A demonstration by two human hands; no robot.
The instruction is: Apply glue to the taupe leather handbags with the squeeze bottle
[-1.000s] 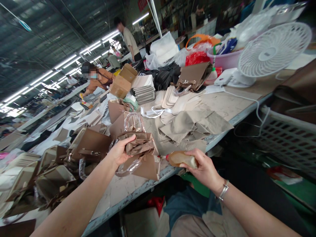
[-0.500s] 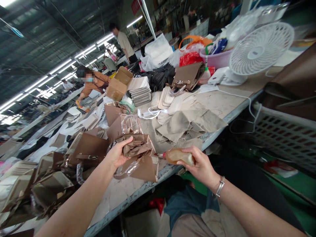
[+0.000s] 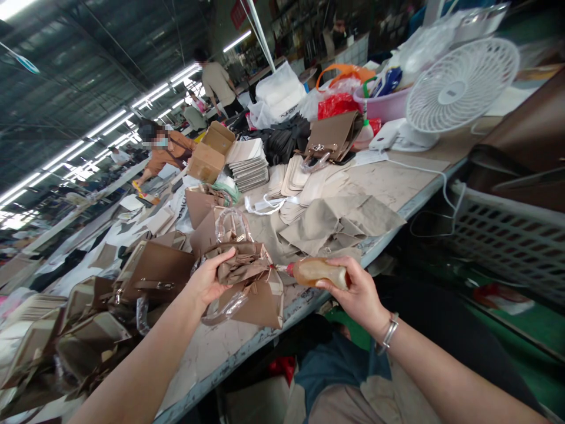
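Note:
Near the table's front edge lies an open brown handbag [image 3: 260, 300] with crumpled brown lining [image 3: 241, 262] bulging from it and clear wrap on its handles. My left hand [image 3: 214, 277] grips that lining, thumb on top. In my right hand [image 3: 355, 288] is a squeeze bottle [image 3: 315, 274] of amber fluid, held on its side with its red cap and thin nozzle pointing left. The nozzle's tip is at the bag's right edge, beside the lining; whether it touches cannot be made out.
More brown bags [image 3: 154, 271] crowd the left. Grey-brown cloth [image 3: 335, 227], stacked pale panels [image 3: 247, 165] and a finished-looking bag [image 3: 333, 138] lie beyond. A white fan [image 3: 461, 88] stands back right, its cable over the table edge. A masked person [image 3: 163, 147] leans over the table at far left.
My right hand has raised the bottle slightly and levelled it, and its nozzle now shows at the bag's edge. My left hand keeps its hold on the lining.

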